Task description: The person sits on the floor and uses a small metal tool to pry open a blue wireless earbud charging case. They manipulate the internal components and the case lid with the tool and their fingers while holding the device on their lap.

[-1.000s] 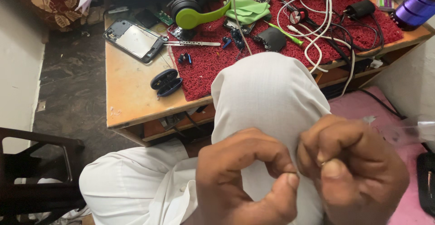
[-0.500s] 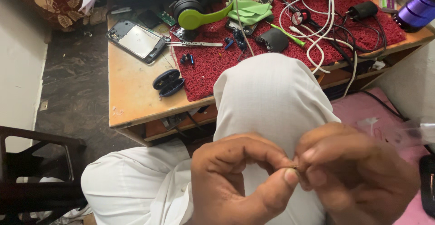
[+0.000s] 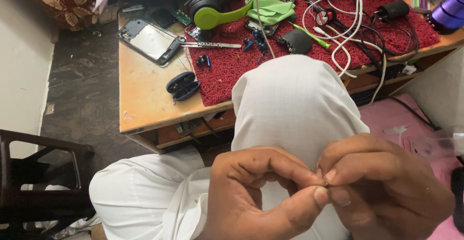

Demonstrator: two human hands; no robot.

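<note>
1. Pinching a tiny dark part (image 3: 326,184), too small to identify, between fingertips of both hands, low in the view above the white-clothed knee (image 3: 295,109).
2. Left hand (image 3: 258,196): closing thumb and forefinger onto that part, remaining fingers curling inward.
3. Right hand (image 3: 386,191): gripping the same part from the other side, fingertips touching those of the left.
4. Sitting well apart from the hands, up on the wooden desk (image 3: 140,100): a red mat (image 3: 227,71) carrying tweezers (image 3: 217,45), white cables (image 3: 348,13) and a black charger (image 3: 394,9).
5. Resting at the mat's upper edge: green headphones (image 3: 217,8) beside a green cloth (image 3: 273,10).
6. Lying left of the mat: an opened phone (image 3: 150,40), with a dark blue earbud case (image 3: 182,85) standing open nearer the desk edge.
7. Standing at the far right corner: a purple cylinder (image 3: 449,13).
</note>
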